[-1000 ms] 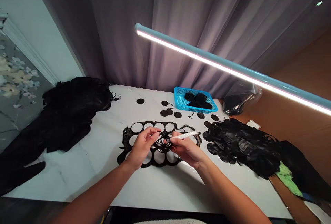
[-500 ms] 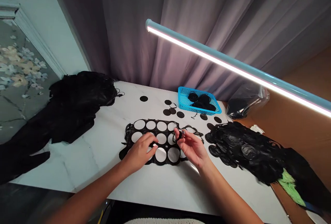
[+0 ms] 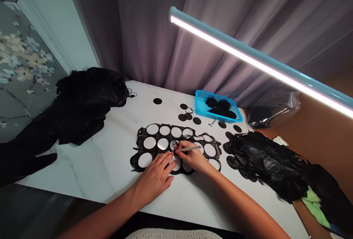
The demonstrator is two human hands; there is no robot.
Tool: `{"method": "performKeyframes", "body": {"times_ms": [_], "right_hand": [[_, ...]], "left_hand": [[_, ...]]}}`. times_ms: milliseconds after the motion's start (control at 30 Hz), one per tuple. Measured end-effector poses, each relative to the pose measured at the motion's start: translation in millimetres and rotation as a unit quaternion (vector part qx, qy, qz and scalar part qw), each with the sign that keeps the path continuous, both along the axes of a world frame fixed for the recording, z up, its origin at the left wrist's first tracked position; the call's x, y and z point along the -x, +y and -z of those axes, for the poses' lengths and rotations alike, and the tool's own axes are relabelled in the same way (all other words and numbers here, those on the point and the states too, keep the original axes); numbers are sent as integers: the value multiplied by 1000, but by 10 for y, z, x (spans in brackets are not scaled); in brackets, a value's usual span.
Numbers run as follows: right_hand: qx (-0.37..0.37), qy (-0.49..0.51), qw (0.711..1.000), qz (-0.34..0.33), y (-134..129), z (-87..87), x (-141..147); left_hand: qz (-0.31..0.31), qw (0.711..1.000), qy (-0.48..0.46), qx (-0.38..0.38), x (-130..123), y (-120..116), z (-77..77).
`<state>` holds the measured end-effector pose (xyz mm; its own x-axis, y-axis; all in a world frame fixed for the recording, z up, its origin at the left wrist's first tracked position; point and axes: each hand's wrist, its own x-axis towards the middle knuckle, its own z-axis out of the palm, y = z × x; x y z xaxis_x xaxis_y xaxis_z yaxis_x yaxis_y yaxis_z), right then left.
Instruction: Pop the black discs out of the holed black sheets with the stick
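A black sheet cut with rows of round holes (image 3: 156,137) lies on the white table, its edges ragged with loose strips. The white tabletop shows through the holes. My left hand (image 3: 156,172) presses flat on the sheet's near edge, fingers stretched out. Just right of those fingertips, my right hand (image 3: 191,155) grips a slim pale pen-like tool (image 3: 190,148) like a pencil, its tip low over the sheet. Whether it is a blade, a pen or tweezers I cannot tell. Thin black strands (image 3: 188,137) lie in a tangle beyond my right fingers.
Loose black discs (image 3: 196,121) are scattered behind the sheet. A blue basket (image 3: 204,115) with black coils stands at the back. Piled black discs (image 3: 264,158) lie right, a black heap (image 3: 91,95) left. A lit tube lamp (image 3: 248,55) hangs above; a clear bag (image 3: 271,110) stands back right.
My right hand has come down from above the sheet to its middle and now holds the pale tool. The left hand has flattened onto the sheet. The view has shifted slightly.
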<state>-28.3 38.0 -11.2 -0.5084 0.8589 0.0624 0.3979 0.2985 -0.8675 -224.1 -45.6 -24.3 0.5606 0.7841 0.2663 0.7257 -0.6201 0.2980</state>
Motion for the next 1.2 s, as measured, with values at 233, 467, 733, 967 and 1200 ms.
{"method": "performKeyframes", "body": {"times_ms": [233, 467, 733, 967, 1200], "right_hand": [[-15, -24, 1000, -10, 18, -32, -3], [-59, -65, 996, -21, 15, -4, -7], [-281, -201, 937, -54, 63, -44, -34], [-191, -91, 929, 305, 766, -167, -603], [189, 148, 967, 87, 85, -193, -207]], "left_hand": [[4, 1000, 30, 8, -16, 16, -60], [-2, 1000, 17, 18, -12, 16, -64], [4, 999, 10, 32, -9, 19, -55], [12, 1000, -8, 11, 26, 18, -43], [-22, 999, -19, -38, 37, -214, -58]]}}
